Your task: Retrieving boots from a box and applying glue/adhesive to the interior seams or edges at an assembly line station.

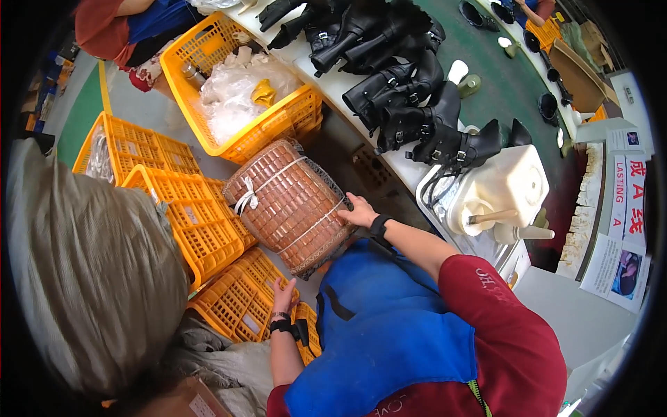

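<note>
- Brown tiled seat (288, 208), bound with white cord (246, 197), between yellow crates (177, 191) and blue apron (382, 320).
- Right hand (360, 210) touching its right edge; cannot tell whether clamped.
- Left hand (283, 295) just beside its lower edge, fingers apart.
- Beyond, a larger yellow crate (278, 126) of clear plastic bags (240, 87).
- Rightward, black boots (410, 121) on a white table (328, 87).

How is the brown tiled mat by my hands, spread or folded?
Spread: the mat shows rows of tiles, crossed by white string.

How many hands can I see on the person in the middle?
2: the right hand on the brown bundle, and the left hand near its bottom corner. Neither is hidden.
</note>
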{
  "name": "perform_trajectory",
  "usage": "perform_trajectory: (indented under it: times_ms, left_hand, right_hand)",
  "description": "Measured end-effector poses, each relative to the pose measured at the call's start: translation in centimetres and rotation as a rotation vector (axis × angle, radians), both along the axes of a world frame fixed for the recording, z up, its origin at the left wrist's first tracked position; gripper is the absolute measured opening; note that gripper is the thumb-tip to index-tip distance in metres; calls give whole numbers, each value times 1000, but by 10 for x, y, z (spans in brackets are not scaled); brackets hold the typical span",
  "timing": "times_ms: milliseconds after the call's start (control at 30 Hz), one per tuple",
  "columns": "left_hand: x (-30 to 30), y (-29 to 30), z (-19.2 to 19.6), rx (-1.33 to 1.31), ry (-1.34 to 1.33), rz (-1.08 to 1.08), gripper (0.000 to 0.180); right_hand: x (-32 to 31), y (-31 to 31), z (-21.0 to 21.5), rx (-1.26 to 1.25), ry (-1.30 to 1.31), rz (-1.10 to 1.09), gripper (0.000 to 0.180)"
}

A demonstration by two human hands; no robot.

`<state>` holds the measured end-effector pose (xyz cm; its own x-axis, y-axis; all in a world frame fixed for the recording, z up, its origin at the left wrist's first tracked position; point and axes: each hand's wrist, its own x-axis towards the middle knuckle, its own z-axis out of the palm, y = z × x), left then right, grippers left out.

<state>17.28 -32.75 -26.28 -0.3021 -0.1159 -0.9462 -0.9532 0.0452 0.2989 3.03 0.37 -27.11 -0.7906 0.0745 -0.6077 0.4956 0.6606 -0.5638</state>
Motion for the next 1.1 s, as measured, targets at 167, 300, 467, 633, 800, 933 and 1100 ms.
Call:
perform_trajectory:
  times_ms: [167, 300, 467, 633, 800, 933, 1100]
  left_hand:
    - [-10, 31, -8, 181, -60, 244, 102]
    - [-18, 55, -26, 248, 14, 474, 96]
    - [-24, 53, -33, 279, 153, 513, 76]
    - [-39, 10, -19, 77, 182, 240, 78]
    - [-37, -10, -16, -181, 182, 53, 73]
    - [-14, 4, -16, -290, 169, 63, 60]
    - [14, 0, -8, -93, 58, 132, 72]
  right_hand:
    - [-8, 2, -32, -93, -303, 23, 120]
    - [-4, 2, -42, -174, -387, -15, 128]
    - [2, -7, -47, -230, -349, -108, 128]
    - [33, -52, -39, -216, -367, -240, 129]
    - [56, -76, -27, -251, -402, -296, 129]
    - [54, -70, -23, -237, -392, -204, 127]
    - [60, -77, -22, -167, -328, -71, 118]
